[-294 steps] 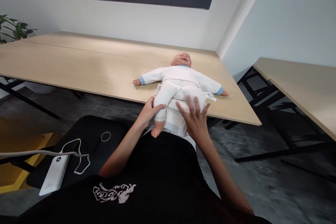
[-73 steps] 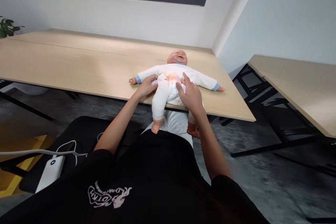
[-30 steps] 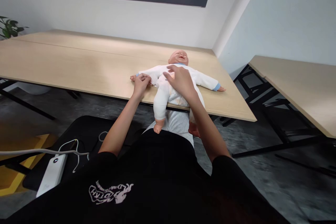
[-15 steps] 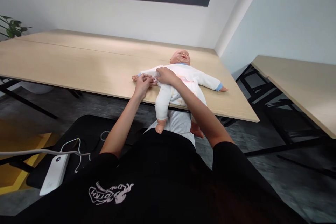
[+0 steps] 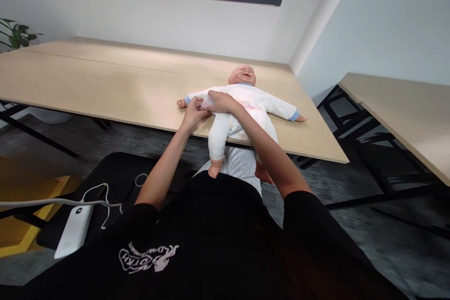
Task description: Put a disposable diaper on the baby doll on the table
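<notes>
A baby doll (image 5: 259, 98) in a white outfit with blue cuffs and collar lies face up, its legs hanging over the table's front edge. Beside its waist, at the left of the picture, my two hands meet over a thin, translucent white piece (image 5: 207, 101); whether it belongs to the outfit I cannot tell. My left hand (image 5: 195, 110) pinches this piece with curled fingers, close to the doll's cuffed arm. Closed on its other side, my right hand (image 5: 222, 102) rests over the doll's belly, and my forearm crosses one leg.
The doll lies on a long wooden table (image 5: 116, 79) against the wall. Another table (image 5: 404, 112) stands to the right, across a gap. Left of my lap, a black chair (image 5: 123, 168) carries a white power bank (image 5: 74, 232) with a cable (image 5: 42, 202) running off left.
My hands have shifted slightly, and more of the translucent white piece shows spread between them. The left fingers are more curled. The doll lies as before.
</notes>
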